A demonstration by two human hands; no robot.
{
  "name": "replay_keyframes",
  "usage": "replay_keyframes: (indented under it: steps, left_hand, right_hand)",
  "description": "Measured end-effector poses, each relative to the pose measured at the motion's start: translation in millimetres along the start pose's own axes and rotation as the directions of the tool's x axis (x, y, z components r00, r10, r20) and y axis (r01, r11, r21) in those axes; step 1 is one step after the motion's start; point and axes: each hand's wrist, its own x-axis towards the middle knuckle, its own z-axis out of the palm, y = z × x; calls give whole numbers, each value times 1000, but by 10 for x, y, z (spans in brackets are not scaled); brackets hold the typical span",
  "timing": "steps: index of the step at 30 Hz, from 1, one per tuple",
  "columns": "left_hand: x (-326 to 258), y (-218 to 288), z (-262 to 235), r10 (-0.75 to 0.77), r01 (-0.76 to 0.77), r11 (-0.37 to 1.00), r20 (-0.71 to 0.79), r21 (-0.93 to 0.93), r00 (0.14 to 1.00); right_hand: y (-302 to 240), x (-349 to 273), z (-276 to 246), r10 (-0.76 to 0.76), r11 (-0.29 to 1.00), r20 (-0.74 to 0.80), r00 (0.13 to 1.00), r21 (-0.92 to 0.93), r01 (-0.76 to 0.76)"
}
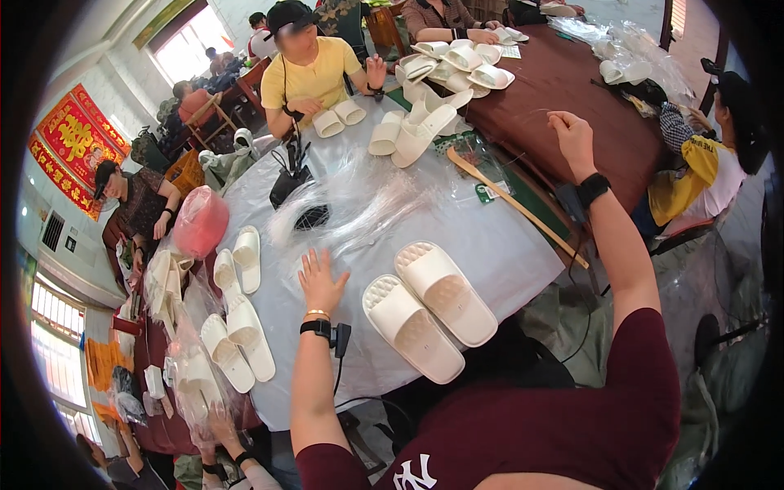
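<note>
My left hand [321,282] lies with fingers spread on the pale sheet covering the table [343,359], at the near edge of a loose heap of thin clear plastic strands [359,204]. Raised at the right, my right hand [572,143] is closed in a pinch; a fine, clear strand seems to stick out from its fingertips, though it is hard to make out. In front of me rests a pair of cream slippers [429,310], side by side, toes pointing away. Beyond the strands sit a small black pouch [290,184] and more cream slippers [416,131].
A wooden stick [518,208] lies along the table's right side beside a clear packet [482,163]. Slipper pairs [238,343] line the left edge near a pink plastic roll [200,220]. A person in yellow [314,73] sits opposite. More slippers [465,61] pile up on the brown table [563,82].
</note>
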Motion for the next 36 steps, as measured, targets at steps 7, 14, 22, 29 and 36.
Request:
replay_keyframes:
  steps: [7, 14, 22, 29, 36]
  left_hand:
    - [-547, 706, -706, 182, 129, 403, 217, -906, 959]
    - [-1109, 1108, -986, 343, 430, -325, 319, -842, 883]
    - [-1388, 959, -1079, -113, 245, -529, 353, -813, 929]
    - [-1793, 1323, -906, 117, 479, -457, 484, -749, 867]
    - [-1944, 1345, -741, 220, 608, -358, 569, -709, 792]
  right_hand:
    - [-898, -1054, 87, -113, 939, 317, 942, 345, -3]
    - [-1273, -2279, 403, -695, 699, 576, 430, 403, 590]
    - [-1116, -2498, 422, -586, 777, 591, 555, 212, 593]
    - [-1411, -2815, 273, -382, 918, 781, 495, 384, 102]
    - [-1308, -2921, 218, -438, 898, 798, 414, 408, 164]
